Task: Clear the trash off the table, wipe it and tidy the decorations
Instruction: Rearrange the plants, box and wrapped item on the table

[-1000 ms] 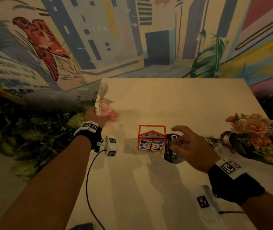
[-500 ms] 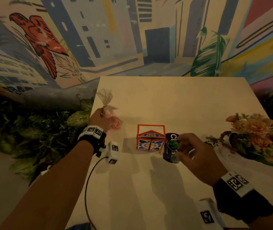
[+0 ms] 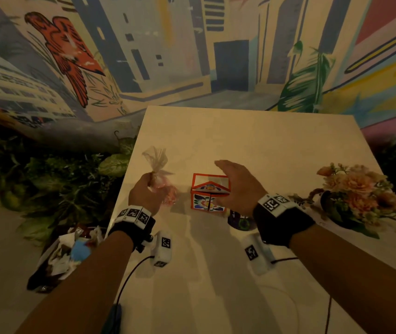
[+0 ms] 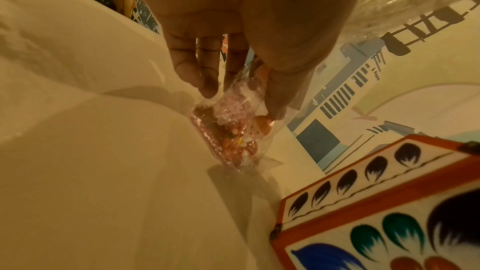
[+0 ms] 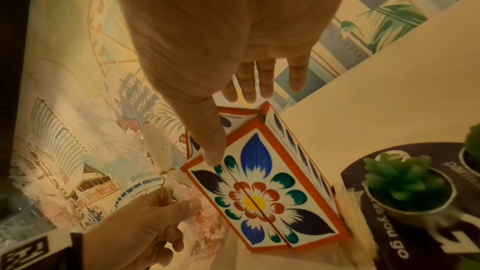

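- Right hand (image 3: 236, 186) now spreads over the painted box (image 3: 210, 192) at frame centre, fingers straight, thumb tip touching the lid near its front edge in the right wrist view; nothing is grasped. Half a second ago this hand was pinching at the dark round card (image 3: 240, 221) lower right of the box; it has since let go and moved up and left onto the box.
- The card lies on the worktop (image 3: 252, 141), partly hidden under the right wrist. In the right wrist view it carries a small green succulent pot (image 5: 409, 188).
- Left hand (image 3: 145, 195) pinches the tied neck of the cellophane treat bag (image 3: 162, 182), left of the box; the bag's bottom sits on or just above the worktop, contact not resolvable. One second ago the bag was further toward the left edge; it now sits just beside the box.
- Flower arrangement (image 3: 358, 196) at right of frame, unmoved across the frames.
- Trash bag (image 3: 64, 254) at lower left, off the worktop, holds crumpled waste.
- Judgement: trash already appears cleared; current step is tidying decorations, grouping bag and box. Next likely a grip on the box to reposition it. Risk: lid may swing open if lifted by the top.
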Demonstrator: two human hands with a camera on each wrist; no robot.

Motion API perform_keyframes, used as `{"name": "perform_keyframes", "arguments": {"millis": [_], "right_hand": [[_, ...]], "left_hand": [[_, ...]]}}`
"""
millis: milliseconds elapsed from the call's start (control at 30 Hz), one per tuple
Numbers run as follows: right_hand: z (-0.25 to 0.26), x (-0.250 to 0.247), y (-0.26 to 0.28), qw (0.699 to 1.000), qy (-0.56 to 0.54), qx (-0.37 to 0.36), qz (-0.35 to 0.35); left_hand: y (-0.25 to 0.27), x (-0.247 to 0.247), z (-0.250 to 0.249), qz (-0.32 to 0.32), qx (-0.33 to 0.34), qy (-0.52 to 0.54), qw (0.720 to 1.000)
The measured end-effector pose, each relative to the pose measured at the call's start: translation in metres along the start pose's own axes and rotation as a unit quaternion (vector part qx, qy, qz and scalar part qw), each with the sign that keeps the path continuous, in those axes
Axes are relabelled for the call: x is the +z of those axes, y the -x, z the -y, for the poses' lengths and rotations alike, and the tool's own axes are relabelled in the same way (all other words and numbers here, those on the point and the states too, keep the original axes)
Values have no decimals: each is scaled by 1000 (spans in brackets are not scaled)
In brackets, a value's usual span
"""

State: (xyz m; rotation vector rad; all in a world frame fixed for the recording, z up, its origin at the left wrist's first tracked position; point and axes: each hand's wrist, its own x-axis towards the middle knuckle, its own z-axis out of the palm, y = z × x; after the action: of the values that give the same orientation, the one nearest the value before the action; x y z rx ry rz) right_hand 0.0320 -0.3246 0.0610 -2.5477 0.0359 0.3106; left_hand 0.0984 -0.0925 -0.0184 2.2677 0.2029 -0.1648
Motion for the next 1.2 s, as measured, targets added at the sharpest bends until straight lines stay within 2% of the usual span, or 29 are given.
{"name": "perform_keyframes", "arguments": {"millis": [333, 533, 700, 933, 1200], "right_hand": [[4, 5, -7, 999, 46, 2, 26], [4, 8, -14, 997, 70, -2, 41], [7, 11, -17, 995, 89, -6, 37], [10, 8, -22, 994, 103, -22, 36], [7, 9, -21, 995, 91, -36, 29]], "left_hand": [[11, 0, -2, 4, -7, 11, 1000], [9, -5, 13, 13, -41, -8, 999], [9, 0, 5, 7, 9, 11, 1000], [9, 6, -5, 2, -6, 53, 999], [13, 6, -8, 5, 2, 10, 1000]]}}
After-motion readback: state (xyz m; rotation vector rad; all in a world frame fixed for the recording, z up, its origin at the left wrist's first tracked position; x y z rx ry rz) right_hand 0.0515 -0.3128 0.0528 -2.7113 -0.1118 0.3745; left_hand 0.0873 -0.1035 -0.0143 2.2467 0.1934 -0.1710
